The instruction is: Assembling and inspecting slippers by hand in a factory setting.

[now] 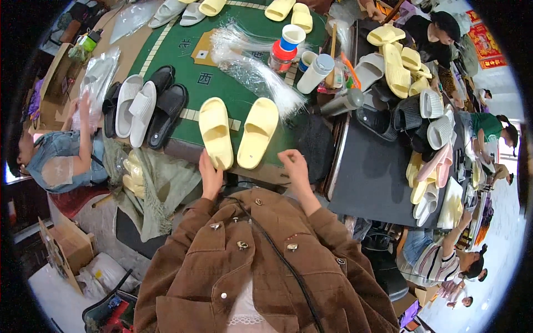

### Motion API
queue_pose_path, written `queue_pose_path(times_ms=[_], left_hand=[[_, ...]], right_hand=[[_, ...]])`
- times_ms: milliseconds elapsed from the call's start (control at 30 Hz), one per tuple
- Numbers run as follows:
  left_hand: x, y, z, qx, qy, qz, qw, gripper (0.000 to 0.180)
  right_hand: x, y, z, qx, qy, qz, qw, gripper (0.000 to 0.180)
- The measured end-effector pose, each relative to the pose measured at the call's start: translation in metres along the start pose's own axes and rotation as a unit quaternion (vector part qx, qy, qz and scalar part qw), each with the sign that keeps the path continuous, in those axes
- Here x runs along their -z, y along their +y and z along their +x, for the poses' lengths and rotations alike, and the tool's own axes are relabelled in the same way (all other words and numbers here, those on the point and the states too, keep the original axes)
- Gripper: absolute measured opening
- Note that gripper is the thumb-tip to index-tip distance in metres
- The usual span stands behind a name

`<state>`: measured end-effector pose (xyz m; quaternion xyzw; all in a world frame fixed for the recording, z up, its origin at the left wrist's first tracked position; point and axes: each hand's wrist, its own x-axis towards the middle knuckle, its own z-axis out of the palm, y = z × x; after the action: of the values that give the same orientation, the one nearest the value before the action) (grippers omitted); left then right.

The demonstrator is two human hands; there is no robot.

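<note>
Two pale yellow slide slippers stand side by side on the table's near edge, heels toward me. My left hand [211,176] grips the heel edge of the left slipper [215,133], partly hidden by its sole. Beside it, the right slipper [257,133] is tilted slightly and has no hand on it. My right hand [297,171] hovers to the right of that slipper, apart from it, with bent fingers drawn together. Whether something small is pinched there cannot be made out.
White slippers [142,114] and black slippers [167,114] lie to the left on the green table [166,53]. Clear plastic bags [261,75], cups and a white bottle [316,74] stand farther back. A dark table [366,166] at right carries many slippers. Other people work around.
</note>
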<state>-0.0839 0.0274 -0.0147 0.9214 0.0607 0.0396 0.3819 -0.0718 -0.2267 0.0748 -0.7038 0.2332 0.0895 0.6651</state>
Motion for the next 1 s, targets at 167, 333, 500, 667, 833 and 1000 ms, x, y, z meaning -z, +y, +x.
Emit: queue_pose_path(times_ms=[167,333,500,667,833,1000], left_hand=[[0.001,0.024,0.037,-0.058,-0.051,0.018,0.997,0.057],[-0.031,0.022,0.066,-0.062,-0.178,0.037,0.981,0.06],[-0.05,0.04,0.087,-0.08,-0.158,-0.034,0.984,0.061],[-0.064,0.057,0.092,-0.135,-0.17,-0.063,0.974,0.047],[-0.073,0.046,0.089,-0.196,-0.171,0.037,0.965,0.04],[-0.077,0.041,0.091,-0.156,-0.17,0.071,0.97,0.037]], right_hand=[[0.021,0.01,-0.012,-0.021,0.031,0.101,0.994,0.01],[0.036,0.007,-0.03,-0.047,0.06,0.174,0.982,0.012],[0.046,-0.011,-0.035,-0.014,0.003,0.408,0.913,0.013],[0.049,-0.029,-0.042,-0.012,-0.032,0.517,0.855,0.01],[0.047,-0.043,-0.051,0.014,-0.085,0.543,0.835,0.01],[0.045,-0.056,-0.058,0.025,-0.096,0.541,0.835,0.011]])
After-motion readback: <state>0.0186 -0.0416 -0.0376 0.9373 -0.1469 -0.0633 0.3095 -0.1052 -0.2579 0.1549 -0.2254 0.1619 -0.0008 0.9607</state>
